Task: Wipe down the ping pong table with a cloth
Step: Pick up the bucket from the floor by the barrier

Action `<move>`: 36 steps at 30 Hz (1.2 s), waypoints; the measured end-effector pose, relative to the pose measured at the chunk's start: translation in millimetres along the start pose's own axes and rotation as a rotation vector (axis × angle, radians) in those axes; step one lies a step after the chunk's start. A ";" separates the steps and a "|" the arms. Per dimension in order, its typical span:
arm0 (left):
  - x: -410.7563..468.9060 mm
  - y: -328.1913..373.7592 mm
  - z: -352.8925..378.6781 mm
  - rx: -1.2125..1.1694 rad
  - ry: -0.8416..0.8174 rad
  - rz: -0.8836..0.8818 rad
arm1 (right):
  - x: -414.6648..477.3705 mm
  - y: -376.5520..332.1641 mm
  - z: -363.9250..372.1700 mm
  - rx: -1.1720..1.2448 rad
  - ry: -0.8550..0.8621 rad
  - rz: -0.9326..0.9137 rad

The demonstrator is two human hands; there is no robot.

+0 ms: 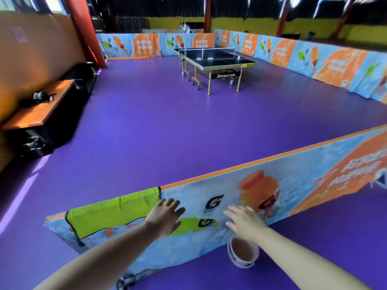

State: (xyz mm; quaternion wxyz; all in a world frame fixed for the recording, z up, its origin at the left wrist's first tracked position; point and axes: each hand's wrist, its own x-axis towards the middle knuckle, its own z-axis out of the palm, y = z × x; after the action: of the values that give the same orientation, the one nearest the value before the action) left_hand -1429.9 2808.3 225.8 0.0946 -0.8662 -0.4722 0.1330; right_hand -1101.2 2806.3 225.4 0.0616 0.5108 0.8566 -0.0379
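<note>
A lime-green cloth (111, 212) with a dark hem hangs over the top edge of a low printed barrier (240, 185) right in front of me. My left hand (165, 217) is open, fingers spread, just right of the cloth and not touching it. My right hand (244, 221) is also open and empty, held in front of the barrier above a pink bucket (243, 252) on the floor. The dark ping pong table (215, 59) with its net stands far off across the purple floor, beyond the barrier.
Printed barriers (314, 57) ring the court at the back and right. An orange-topped bench (37, 109) with a small dark object stands along the left wall, near a red pillar (85, 28). A person (185, 28) is far behind the back barrier.
</note>
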 end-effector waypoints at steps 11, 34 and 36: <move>98.4 163.7 -49.4 -0.136 -0.265 -0.135 | -85.1 197.3 37.7 0.056 -0.102 0.172; 292.4 325.0 170.6 -0.684 -0.428 -0.627 | 82.8 348.7 289.2 0.038 -0.540 -0.048; 303.6 355.5 206.5 -0.728 -0.495 -0.681 | 96.0 359.7 334.8 0.047 -0.553 -0.069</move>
State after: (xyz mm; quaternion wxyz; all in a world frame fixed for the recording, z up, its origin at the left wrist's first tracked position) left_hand -1056.5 2881.7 -115.5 -0.2870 -0.5842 -0.7492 0.1226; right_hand -807.5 3018.0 -120.5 0.2798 0.4528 0.8231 -0.1980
